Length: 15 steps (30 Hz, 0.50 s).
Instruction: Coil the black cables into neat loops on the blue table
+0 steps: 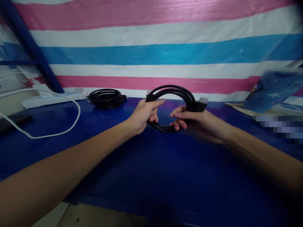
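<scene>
Between my hands a black cable (171,91) is held up in a round coil above the blue table. My left hand (145,114) is closed around the coil's left side, its thumb laid along the cable. The fingers of my right hand (189,117) curl around the lower right side. A black plug (200,105) with a pale end sticks out just above my right hand. Another pale tip (149,92) shows at the coil's left, above my left hand; most of it is hidden.
A second coiled black cable (106,98) lies at the back left of the blue table (151,176). Beside it is a white power strip (54,98) with a white cord (79,110) looping forward. A dark flat object (14,123) sits far left, blue printed packaging (272,91) at right.
</scene>
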### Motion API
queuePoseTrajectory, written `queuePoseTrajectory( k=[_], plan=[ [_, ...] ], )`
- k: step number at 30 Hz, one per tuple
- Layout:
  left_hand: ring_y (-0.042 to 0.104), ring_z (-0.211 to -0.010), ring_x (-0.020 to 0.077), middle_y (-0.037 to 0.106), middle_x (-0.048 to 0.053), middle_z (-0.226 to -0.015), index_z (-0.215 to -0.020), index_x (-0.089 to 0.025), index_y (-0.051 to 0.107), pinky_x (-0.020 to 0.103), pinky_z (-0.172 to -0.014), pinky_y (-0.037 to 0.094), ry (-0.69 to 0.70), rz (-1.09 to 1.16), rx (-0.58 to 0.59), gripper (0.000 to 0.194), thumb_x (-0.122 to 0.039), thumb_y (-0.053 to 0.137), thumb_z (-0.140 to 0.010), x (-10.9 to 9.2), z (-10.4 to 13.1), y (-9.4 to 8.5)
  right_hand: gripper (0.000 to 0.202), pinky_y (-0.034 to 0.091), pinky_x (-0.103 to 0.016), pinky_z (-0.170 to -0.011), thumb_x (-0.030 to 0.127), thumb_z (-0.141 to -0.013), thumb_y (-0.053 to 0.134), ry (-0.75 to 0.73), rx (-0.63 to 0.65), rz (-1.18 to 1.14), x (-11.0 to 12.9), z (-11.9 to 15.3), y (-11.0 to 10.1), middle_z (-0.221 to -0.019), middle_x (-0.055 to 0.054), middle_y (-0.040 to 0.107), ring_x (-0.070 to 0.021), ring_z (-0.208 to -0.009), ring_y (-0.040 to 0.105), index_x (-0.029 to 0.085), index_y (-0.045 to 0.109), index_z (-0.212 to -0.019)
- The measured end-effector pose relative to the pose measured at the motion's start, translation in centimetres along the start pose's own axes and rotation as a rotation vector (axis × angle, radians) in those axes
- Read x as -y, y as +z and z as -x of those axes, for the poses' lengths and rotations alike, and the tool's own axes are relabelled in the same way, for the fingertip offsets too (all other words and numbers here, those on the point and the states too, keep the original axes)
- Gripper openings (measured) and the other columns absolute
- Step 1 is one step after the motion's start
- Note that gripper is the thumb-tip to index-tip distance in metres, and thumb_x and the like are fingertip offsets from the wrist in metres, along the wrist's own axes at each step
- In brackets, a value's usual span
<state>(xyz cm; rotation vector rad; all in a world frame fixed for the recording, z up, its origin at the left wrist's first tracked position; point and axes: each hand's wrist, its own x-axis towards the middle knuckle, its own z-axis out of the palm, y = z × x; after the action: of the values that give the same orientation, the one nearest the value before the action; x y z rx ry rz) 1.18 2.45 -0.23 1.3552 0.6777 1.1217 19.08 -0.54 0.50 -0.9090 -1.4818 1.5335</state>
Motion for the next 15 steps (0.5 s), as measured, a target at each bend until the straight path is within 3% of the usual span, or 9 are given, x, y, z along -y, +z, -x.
queuePoseTrajectory(
  k=[8, 15],
  plan=[
    [0.029, -0.034, 0.0047, 0.025, -0.011, -0.037, -0.057, -0.019, 0.039, 0.026, -0.057, 0.044, 0.018, -0.114, 0.064, 0.028, -0.016, 0.058, -0.076, -0.29, 0.12, -0.28, 0.005, 0.047, -0.026, -0.063, 0.018, -0.075, 0.065, -0.016, 0.009, 0.044, -0.27, 0.00, -0.32, -0.053, 0.000, 0.055, -0.0137, -0.063, 0.059, 0.015, 0.065, -0.080],
    [0.029, -0.035, 0.0050, 0.025, -0.011, -0.039, -0.059, -0.020, 0.038, 0.027, -0.059, 0.044, 0.002, -0.131, 0.089, 0.026, -0.017, 0.059, -0.075, -0.30, 0.08, -0.42, 0.005, 0.046, -0.027, -0.063, 0.019, -0.076, 0.067, -0.027, 0.019, 0.061, -0.30, 0.10, -0.34, -0.054, 0.001, 0.054, -0.0139, -0.063, 0.058, 0.015, 0.065, -0.080]
  ],
)
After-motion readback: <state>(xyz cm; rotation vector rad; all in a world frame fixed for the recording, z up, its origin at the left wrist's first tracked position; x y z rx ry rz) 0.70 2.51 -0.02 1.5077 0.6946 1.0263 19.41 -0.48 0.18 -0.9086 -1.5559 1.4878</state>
